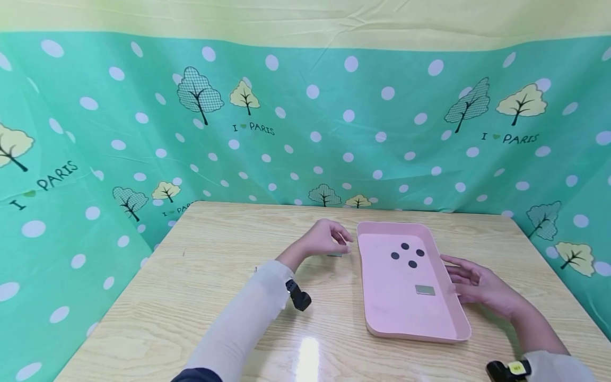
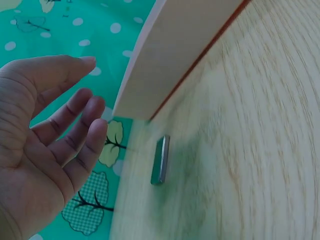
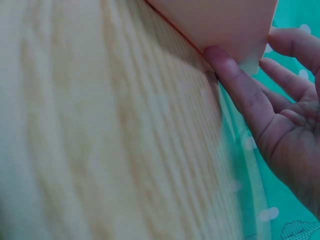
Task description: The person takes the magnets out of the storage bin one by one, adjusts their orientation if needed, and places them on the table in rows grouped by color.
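Observation:
A pink rectangular tray (image 1: 396, 313) lies on the table, its long sides running away from me. My left hand (image 1: 324, 237) hovers just left of it, fingers loosely bent and nothing between them. Below those fingers, a small flat rectangular piece (image 2: 160, 160) with a green face and shiny metallic edge rests on the wood, apart from the tray. My right hand (image 1: 482, 286) touches the outside of the tray's right wall with thumb and fingertips. Inside the tray are several dark round discs (image 1: 412, 264) and a small grey rectangular plate (image 1: 425, 290).
The wooden table (image 1: 191, 297) extends around the tray on all sides. Behind it hangs a green dotted cloth (image 1: 296, 106) printed with trees. A dark device (image 1: 298, 295) is strapped at my left wrist, another (image 1: 508, 370) at my right.

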The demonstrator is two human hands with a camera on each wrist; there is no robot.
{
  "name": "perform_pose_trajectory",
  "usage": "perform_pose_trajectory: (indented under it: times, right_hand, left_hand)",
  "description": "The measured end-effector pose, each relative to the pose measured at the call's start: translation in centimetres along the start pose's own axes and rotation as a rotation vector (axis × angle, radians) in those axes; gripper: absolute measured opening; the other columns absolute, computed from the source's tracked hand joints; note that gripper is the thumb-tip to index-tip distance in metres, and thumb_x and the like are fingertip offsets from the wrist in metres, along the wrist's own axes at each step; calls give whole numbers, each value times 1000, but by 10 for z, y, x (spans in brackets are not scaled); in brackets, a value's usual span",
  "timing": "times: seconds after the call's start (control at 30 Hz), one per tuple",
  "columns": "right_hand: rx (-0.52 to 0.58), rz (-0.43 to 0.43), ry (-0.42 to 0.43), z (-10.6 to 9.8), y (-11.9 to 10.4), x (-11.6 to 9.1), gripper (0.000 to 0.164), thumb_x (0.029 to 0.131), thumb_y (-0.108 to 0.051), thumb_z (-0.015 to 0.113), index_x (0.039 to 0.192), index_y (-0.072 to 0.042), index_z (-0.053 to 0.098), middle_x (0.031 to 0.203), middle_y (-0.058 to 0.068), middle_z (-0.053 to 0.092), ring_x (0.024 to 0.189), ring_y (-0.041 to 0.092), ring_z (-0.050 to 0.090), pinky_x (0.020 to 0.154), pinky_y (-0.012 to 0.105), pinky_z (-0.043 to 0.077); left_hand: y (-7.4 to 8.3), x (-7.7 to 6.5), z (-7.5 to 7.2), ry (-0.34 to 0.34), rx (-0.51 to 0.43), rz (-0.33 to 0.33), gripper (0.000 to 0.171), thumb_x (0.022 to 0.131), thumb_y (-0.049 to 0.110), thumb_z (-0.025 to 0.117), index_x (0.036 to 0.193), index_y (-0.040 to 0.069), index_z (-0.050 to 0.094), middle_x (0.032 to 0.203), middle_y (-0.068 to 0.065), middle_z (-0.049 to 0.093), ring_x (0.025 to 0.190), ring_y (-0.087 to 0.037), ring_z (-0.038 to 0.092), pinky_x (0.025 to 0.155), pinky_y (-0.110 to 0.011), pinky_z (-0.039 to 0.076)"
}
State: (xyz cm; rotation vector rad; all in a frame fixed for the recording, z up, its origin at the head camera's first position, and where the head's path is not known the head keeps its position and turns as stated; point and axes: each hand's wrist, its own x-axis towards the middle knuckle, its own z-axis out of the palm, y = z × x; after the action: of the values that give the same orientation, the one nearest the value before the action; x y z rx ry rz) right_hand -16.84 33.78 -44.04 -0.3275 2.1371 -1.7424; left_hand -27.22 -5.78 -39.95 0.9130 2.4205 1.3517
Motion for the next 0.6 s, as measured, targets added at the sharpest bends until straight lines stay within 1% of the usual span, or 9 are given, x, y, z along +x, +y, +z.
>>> perform_pose_trajectory:
  times: [0.1,0.27,0.3,0.37,0.43,0.53,0.6]
  right_hand:
    - [2,9,6,0,0,0,66,96,-5,58,153,-2,23,135,6,55,110,1,58,83,38,56]
    - [-9,13,6,-1,1,1,67,96,-6,59,153,-1,22,137,10,54,110,1,58,83,39,56]
    - [-11,12,5,-1,1,1,67,97,-6,58,153,-1,22,137,9,54,110,0,58,83,39,56]
    - [-9,7,1,-1,1,1,66,97,-6,58,153,-1,23,136,6,55,110,1,58,83,39,56]
    - [-5,1,-4,-1,1,1,66,97,-6,58,153,-2,23,134,3,56,110,1,59,83,39,56]
    - [1,-7,-12,-1,1,0,65,97,-5,57,153,-3,24,132,-2,57,111,1,58,83,39,56]
    - [1,-11,-15,-1,1,0,65,97,-5,57,153,-3,24,132,-2,57,111,1,58,83,39,56]
  left_hand:
    - [5,1,2,-17,-13,8,24,79,6,78,101,-3,72,94,-13,72,79,-10,67,72,-24,54]
    - [14,4,7,-33,-32,13,23,78,6,78,99,1,74,89,-6,72,81,-9,67,67,-26,55]
    - [15,4,8,-34,-33,19,23,78,7,79,99,1,74,88,-6,72,81,-10,67,67,-26,55]
    - [19,5,11,-39,-31,35,24,78,7,80,100,0,74,91,-9,72,82,-10,67,66,-26,55]
    - [23,7,14,-46,-28,45,25,78,8,81,100,0,74,96,-13,72,82,-9,66,69,-25,54]
    - [28,9,19,-61,-23,45,25,79,9,80,101,0,74,103,-16,70,83,-7,66,71,-23,53]
    - [31,10,23,-72,-23,41,24,79,9,80,101,1,74,103,-15,70,83,-6,66,74,-22,53]
